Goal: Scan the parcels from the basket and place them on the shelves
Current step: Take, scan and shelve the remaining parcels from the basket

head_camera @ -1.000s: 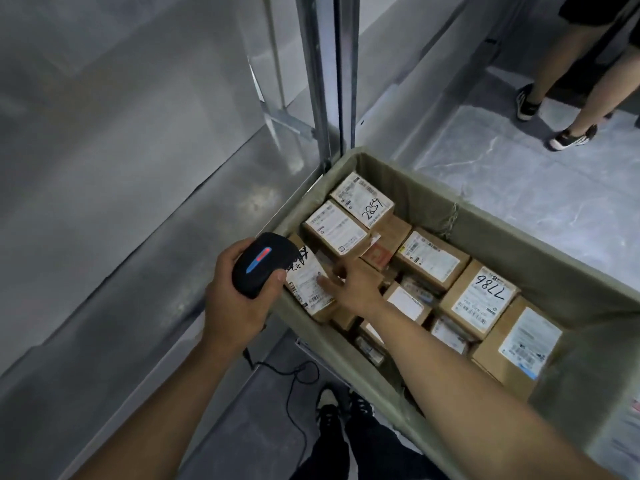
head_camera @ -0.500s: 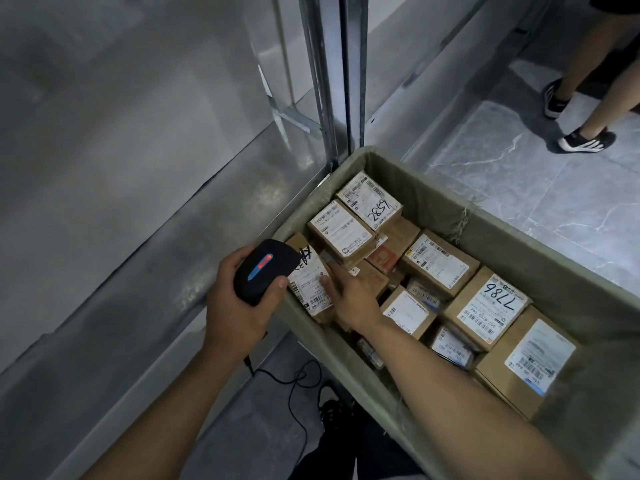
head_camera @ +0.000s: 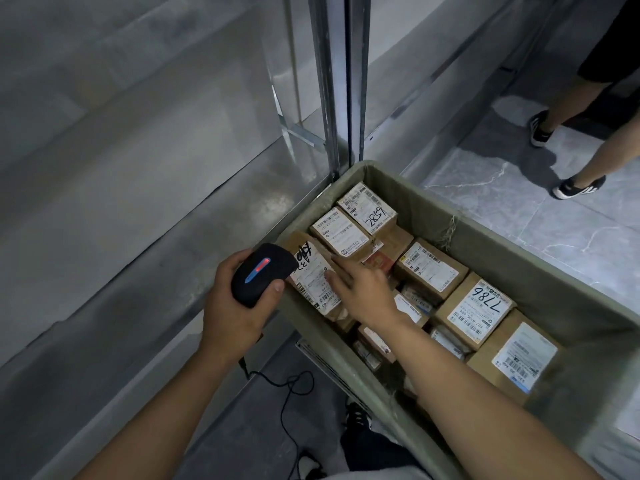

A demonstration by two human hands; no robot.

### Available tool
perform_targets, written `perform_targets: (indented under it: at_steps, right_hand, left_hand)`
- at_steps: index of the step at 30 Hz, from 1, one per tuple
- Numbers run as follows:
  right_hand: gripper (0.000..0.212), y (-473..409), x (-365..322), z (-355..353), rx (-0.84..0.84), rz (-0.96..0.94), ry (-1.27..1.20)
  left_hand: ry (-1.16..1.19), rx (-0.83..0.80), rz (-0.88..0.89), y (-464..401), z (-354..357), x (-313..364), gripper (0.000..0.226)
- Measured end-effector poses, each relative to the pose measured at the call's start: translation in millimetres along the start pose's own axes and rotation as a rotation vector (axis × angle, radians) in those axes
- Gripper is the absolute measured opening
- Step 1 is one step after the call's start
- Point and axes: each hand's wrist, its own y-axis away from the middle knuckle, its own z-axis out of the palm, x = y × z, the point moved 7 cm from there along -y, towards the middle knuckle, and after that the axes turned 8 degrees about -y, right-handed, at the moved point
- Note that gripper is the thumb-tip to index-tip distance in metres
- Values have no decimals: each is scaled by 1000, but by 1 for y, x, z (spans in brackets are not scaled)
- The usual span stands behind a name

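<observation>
— Down at the near-left corner of the basket point(head_camera: 415, 192), see it? The left hand point(head_camera: 239, 306) grips the scanner point(head_camera: 263, 271), fingers curled round it, its red-and-blue light showing. The right hand point(head_camera: 363, 289) lies on the tilted parcel point(head_camera: 311, 275), fingers fairly straight across its label; I can't tell whether the thumb hooks under the edge.

— What could go wrong?

— The scanner's nose sits right over the top of that label, very close, and the fingers cover part of the print. My guess is the reader may miss the barcode or catch the label of the neighbouring box point(head_camera: 341, 233) instead. The parcel also leans on the basket wall, so a loose lift could let it slide back down among the others. And the cable point(head_camera: 287, 382) loops on the floor by the person's shoe; a step could snag it.

— How many parcels?

— I count about seven with labels plainly facing up: the tilted one, the neighbour, the one marked 2859 point(head_camera: 369, 211), one in the middle point(head_camera: 429, 268), the one marked 7786 point(head_camera: 479, 310), one at the far right point(head_camera: 523, 358), and one half hidden by the wrist. Several smaller ones lie beneath, too buried to count. One scanner, one basket. The shelves point(head_camera: 138, 202) to the left show no parcels in view, so I judge the job barely begun
</observation>
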Motion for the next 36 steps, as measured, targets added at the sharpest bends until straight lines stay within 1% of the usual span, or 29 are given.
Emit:
perform_targets:
  at_steps: [5, 7, 10, 16, 22, 26, 29, 36]
  right_hand:
    - [43, 18, -28, -20, 96, -71, 18]
    - [40, 28, -41, -26, 113, -97, 18]
    - [36, 46, -68, -35, 137, -154, 17]
    - [31, 89, -124, -36, 166, -269, 36]
    - [31, 127, -167, -8, 137, -412, 90]
    - [32, 146, -190, 12, 48, -481, 109]
    - [32, 158, -207, 26, 28, -540, 117]
    - [34, 171, -241, 56, 19, -630, 84]
  left_hand:
    - [33, 16, 14, 23, -20, -4, 66]
    - [35, 26, 41, 36, -32, -4, 67]
    - [36, 55, 78, 56, -56, -7, 61]
    - [102, 111, 103, 100, -111, -16, 67]
    - [126, 118, 169, 143, -158, -23, 64]
    - [111, 121, 203, 171, -197, -25, 61]
    - [131, 157, 204, 188, -223, -30, 63]
    - [48, 157, 238, 234, -244, -30, 63]
